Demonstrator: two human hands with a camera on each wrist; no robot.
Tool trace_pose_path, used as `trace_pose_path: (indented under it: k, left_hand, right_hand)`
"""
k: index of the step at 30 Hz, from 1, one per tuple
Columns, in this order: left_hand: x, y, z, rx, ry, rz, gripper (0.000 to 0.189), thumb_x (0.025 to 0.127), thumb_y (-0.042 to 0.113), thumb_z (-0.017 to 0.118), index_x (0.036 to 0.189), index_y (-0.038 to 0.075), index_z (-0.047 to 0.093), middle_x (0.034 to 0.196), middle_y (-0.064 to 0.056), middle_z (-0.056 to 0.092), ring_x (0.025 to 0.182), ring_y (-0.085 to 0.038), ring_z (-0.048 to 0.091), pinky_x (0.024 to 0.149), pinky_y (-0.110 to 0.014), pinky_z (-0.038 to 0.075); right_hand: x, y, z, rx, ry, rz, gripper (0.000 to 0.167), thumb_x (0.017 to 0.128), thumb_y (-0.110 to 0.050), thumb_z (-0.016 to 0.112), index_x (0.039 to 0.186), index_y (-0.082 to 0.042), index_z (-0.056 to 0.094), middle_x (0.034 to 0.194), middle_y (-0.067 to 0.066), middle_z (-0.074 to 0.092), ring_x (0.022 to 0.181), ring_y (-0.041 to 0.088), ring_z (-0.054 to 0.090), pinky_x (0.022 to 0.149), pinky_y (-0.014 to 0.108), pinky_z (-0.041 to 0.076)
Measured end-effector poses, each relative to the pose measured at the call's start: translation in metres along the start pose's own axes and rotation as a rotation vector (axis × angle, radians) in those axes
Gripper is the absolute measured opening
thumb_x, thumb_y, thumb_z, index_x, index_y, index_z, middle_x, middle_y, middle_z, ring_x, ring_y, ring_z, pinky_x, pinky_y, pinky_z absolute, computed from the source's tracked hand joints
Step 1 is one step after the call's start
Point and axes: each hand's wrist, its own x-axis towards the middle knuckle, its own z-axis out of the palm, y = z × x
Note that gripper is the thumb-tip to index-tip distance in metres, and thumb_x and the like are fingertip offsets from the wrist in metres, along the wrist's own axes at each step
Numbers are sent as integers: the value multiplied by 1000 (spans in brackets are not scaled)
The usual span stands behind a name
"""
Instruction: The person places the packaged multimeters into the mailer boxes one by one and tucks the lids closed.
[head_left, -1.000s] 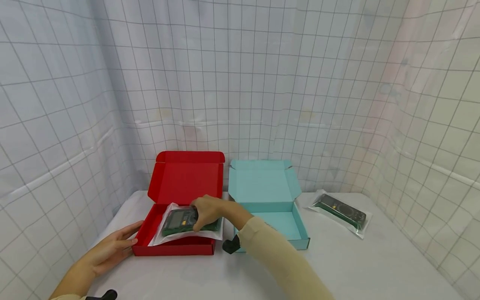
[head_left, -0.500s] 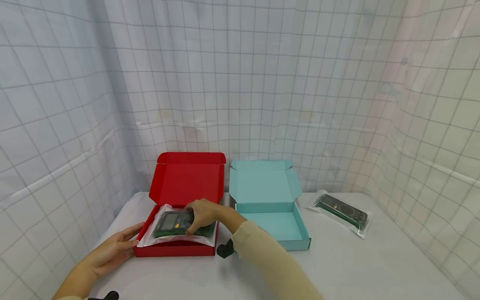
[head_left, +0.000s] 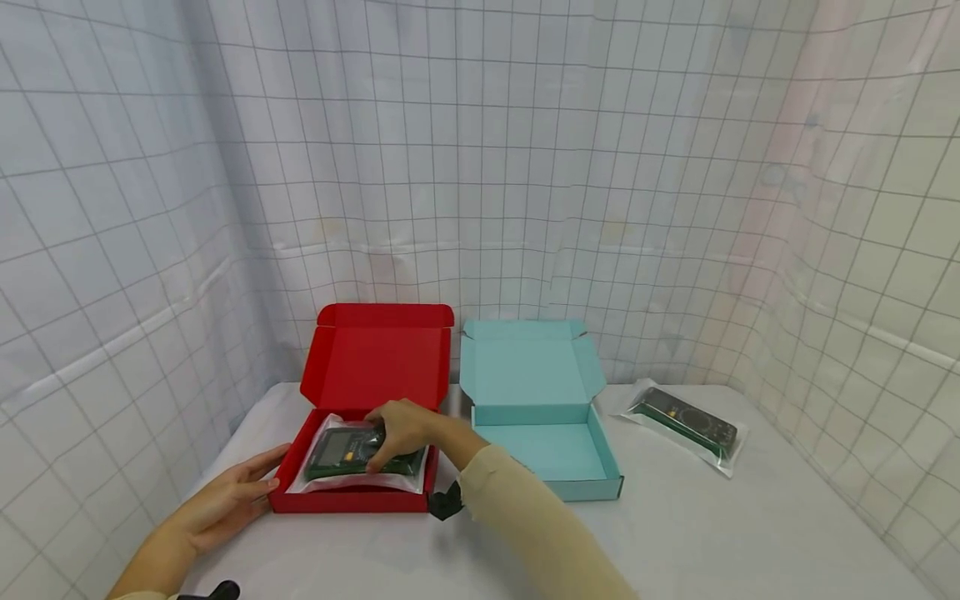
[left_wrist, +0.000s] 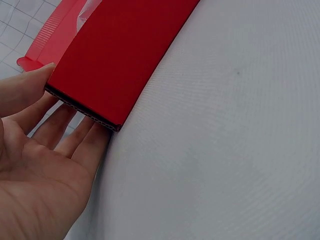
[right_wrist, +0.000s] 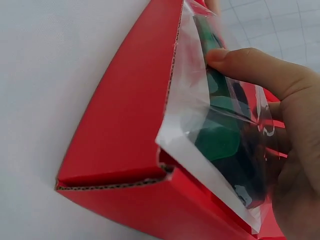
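A red cardboard box (head_left: 348, 502) stands at left in the head view with its lid raised. Inside it lies a green-and-black multimeter (head_left: 333, 452) in a clear, white-backed plastic bag. My right hand (head_left: 407, 429) grips the bagged multimeter from above, thumb on its near side; the right wrist view shows the thumb (right_wrist: 240, 62) against the green casing, with the other fingers partly hidden. One end of the bag reaches the box rim there. My left hand (head_left: 225, 504) touches the box's left side near the front corner, fingers extended along the wall and thumb at the top edge.
A light blue box (head_left: 551, 492) with a raised lid stands close to the right of the red one. Farther right, a second bagged multimeter (head_left: 686, 421) lies on the white tablecloth (head_left: 720, 533). Checked curtains (head_left: 525, 167) hang around the back and sides.
My right hand has moved left and a little down with the bagged multimeter, which now sits lower and more inside the red box. My left hand has stayed at the box's side.
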Motion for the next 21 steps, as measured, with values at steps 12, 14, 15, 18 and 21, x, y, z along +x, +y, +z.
trace_pose_path:
  k: [12,14,15,18,21]
  left_hand:
    - [-2,-1,5,-14,-14,16,47,110,2,39,150,25,49,141,18,44,127,-7,52,107,-33,46]
    - [-2,0,5,-7,-14,22,48,110,2,39,153,23,46,141,18,43,128,-7,51,108,-33,46]
    - [-2,0,6,-2,-10,24,49,110,2,39,154,22,44,142,18,42,128,-6,51,108,-32,46]
    - [-3,-1,6,1,0,25,50,110,3,39,158,17,39,142,16,42,128,-6,51,108,-33,46]
    - [-5,-2,6,5,18,19,51,110,4,39,160,13,34,143,14,41,128,-7,51,108,-33,46]
  right_hand:
    - [0,3,7,16,4,1,80,79,-40,90,147,-12,58,116,-11,63,97,3,53,75,17,50]
    - [-1,5,10,32,-2,22,79,79,-39,90,147,-13,58,117,-11,62,99,3,52,76,18,50]
    - [-2,6,11,35,-6,32,79,79,-39,90,147,-13,58,119,-11,62,99,3,51,77,18,50]
    - [-3,9,15,26,-15,49,78,80,-39,89,147,-15,58,122,-11,62,102,3,51,79,19,51]
    - [-4,9,17,-25,-21,44,78,81,-41,88,148,-16,57,125,-11,61,104,2,51,82,19,51]
